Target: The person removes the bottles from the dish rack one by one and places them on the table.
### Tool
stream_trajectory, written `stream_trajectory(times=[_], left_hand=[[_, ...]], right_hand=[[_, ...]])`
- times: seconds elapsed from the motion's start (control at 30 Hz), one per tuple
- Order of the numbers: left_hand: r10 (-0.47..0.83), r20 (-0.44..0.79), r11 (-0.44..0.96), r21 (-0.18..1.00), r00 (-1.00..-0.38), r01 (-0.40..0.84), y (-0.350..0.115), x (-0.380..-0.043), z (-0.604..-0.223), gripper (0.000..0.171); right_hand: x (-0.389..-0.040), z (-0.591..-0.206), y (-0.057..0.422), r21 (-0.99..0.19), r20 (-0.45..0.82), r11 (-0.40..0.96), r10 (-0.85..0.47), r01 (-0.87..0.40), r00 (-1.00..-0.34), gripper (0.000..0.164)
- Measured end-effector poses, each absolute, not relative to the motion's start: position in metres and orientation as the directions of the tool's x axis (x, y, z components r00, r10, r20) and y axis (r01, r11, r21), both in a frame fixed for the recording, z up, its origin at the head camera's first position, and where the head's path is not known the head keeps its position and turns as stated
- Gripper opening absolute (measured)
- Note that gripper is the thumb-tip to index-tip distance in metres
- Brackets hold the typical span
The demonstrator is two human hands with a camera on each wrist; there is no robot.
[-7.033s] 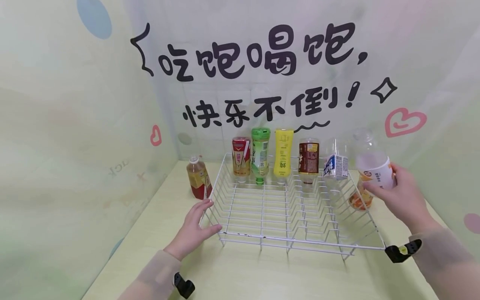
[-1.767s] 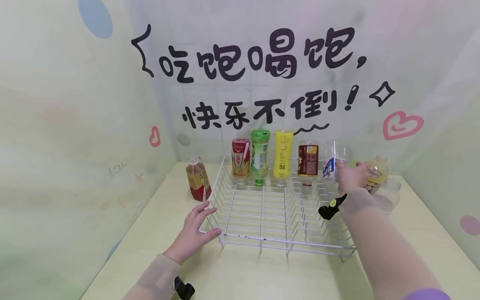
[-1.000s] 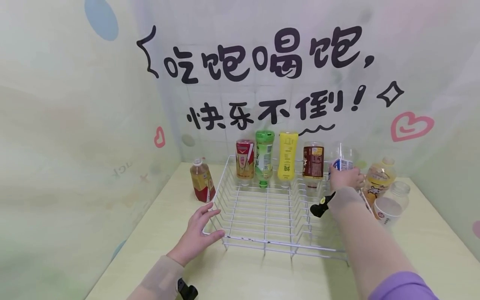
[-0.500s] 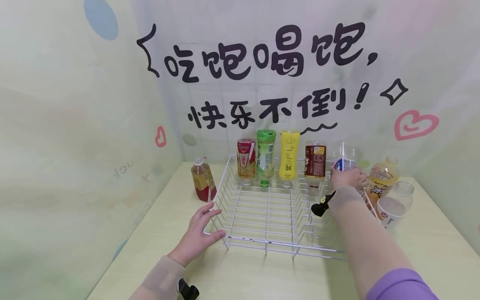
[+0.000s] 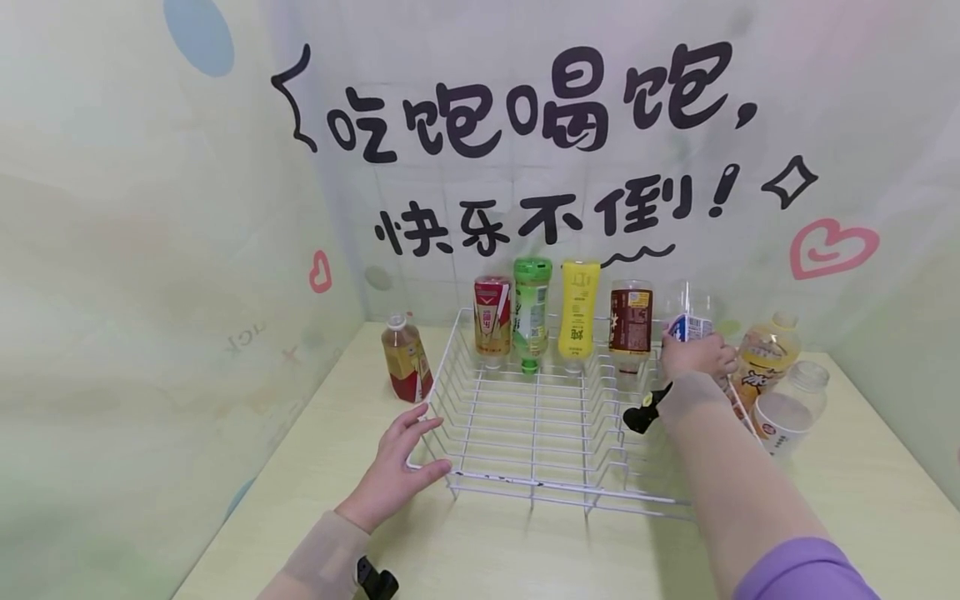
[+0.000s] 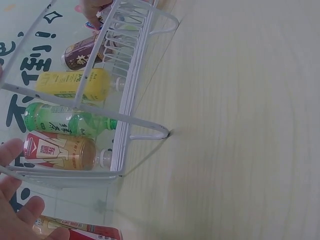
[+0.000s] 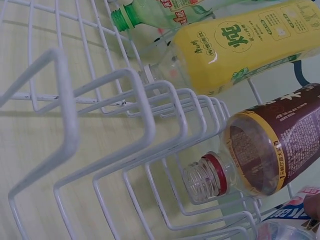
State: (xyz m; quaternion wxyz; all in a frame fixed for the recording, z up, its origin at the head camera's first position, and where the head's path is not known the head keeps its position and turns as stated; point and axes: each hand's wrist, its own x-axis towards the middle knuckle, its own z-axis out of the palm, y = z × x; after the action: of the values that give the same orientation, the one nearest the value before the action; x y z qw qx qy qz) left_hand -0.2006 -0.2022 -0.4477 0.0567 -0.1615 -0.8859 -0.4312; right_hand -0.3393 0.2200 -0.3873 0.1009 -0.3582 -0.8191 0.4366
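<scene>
"So, what had just changed?"

"Well, a little while before, the right hand (image 5: 697, 357) held the clear bottle (image 5: 783, 415) with the white label. Now it had let that go. The clear bottle stood on the bench (image 5: 300, 500), outside the right side of the rack (image 5: 540, 484), close to the orange bottle (image 5: 763, 358)."

"Where did the hand go?"

"Its fingers held the blue and white bottle (image 5: 692, 323), in the back right part of the rack. I couldn't see that bottle's neck. It looked almost the same as a moment before."

"What did that mean for the work?"

"I guessed the work was on the blue and white bottle now. The red bottle (image 5: 492, 315), green bottle (image 5: 532, 317), yellow bottle (image 5: 577, 312) and brown bottle (image 5: 630, 321) stood upside down along the back, and no hand touched them."

"And the left hand (image 5: 393, 462)?"

"It stayed at the rack's left side, fingers spread, with no bottle in it. The red and gold bottle (image 5: 407, 362) stood upright near it, outside the rack."
</scene>
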Motion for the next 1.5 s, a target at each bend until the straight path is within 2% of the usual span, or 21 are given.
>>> stream_trajectory(times=[0.93,1.13,1.27,1.5], left_hand=[[0.234,0.199,0.594,0.746,-0.952,0.302,-0.201,-0.202,-0.443,0.062],[0.23,0.191,0.601,0.743,-0.954,0.294,-0.201,-0.202,-0.442,0.062],[0.229,0.18,0.607,0.742,-0.957,0.285,-0.201,-0.202,-0.442,0.061],[0.227,0.176,0.62,0.733,-0.958,0.281,-0.2,-0.202,-0.44,0.061]], right_hand=[[-0.323,-0.372,0.219,-0.893,-0.17,0.215,0.654,0.396,-0.738,0.093],[-0.319,-0.363,0.214,-0.928,-0.129,0.197,0.624,0.315,-0.771,0.091],[-0.316,-0.356,0.211,-0.938,-0.084,0.223,0.595,0.265,-0.799,0.092],[-0.308,-0.341,0.211,-0.916,0.018,0.344,0.553,0.208,-0.833,0.092]])
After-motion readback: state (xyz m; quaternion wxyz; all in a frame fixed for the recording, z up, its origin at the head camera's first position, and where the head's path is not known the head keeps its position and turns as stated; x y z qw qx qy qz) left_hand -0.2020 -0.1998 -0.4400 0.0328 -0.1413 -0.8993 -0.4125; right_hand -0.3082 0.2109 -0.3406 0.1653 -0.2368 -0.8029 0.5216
